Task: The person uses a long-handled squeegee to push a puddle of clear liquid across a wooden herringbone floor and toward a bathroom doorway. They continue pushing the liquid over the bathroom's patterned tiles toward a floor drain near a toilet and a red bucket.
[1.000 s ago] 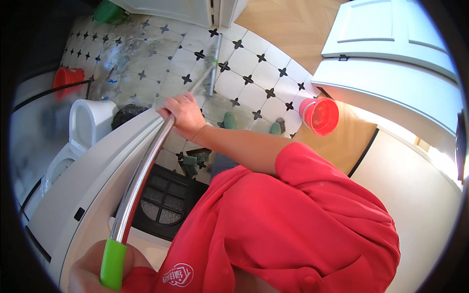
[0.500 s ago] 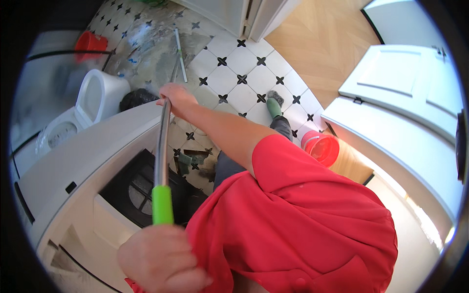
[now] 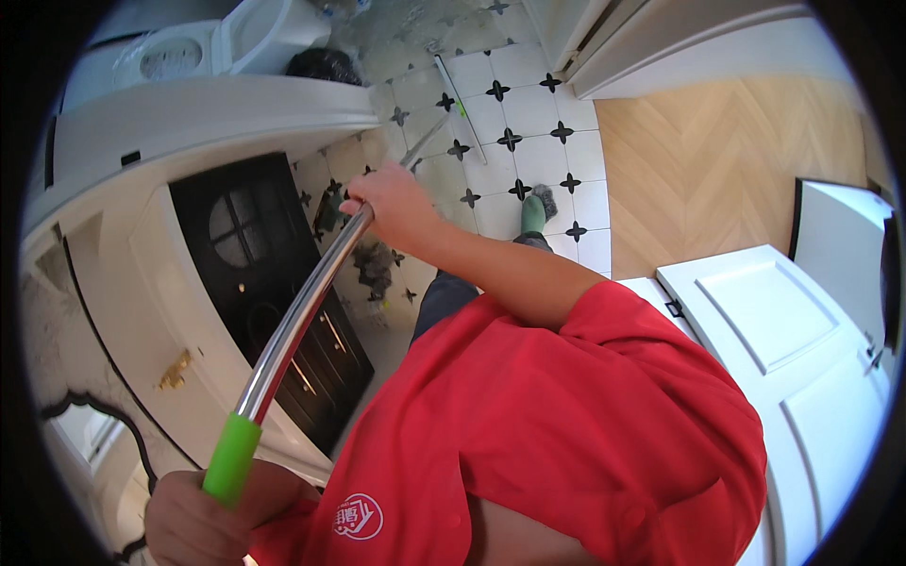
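Both my hands hold the long metal pole [image 3: 307,297] of a floor squeegee. My left hand [image 3: 212,519], at the lower left, is closed around the green grip [image 3: 231,460] at the pole's near end. My right hand [image 3: 396,203] reaches across to the left and wraps round the pole higher up. At the far end, the thin squeegee blade [image 3: 472,132] with a green middle lies on white tiles [image 3: 514,104] with black cross-shaped marks. Beside the blade is a foot in a green and grey covering [image 3: 538,209].
Left of me stands a black cabinet [image 3: 274,274] with gold handles. Beyond a white ledge [image 3: 255,108] are a toilet [image 3: 264,33] and a black bag [image 3: 324,66]. A dark grey clump [image 3: 374,269] lies on the floor. Wood flooring [image 3: 698,179] and white panelled doors [image 3: 774,311] are at right.
The squeegee blade has come nearer and to the right, off the smeared grey floor onto white tiles. The pole slants more. My view has swung, and the red buckets have left it.
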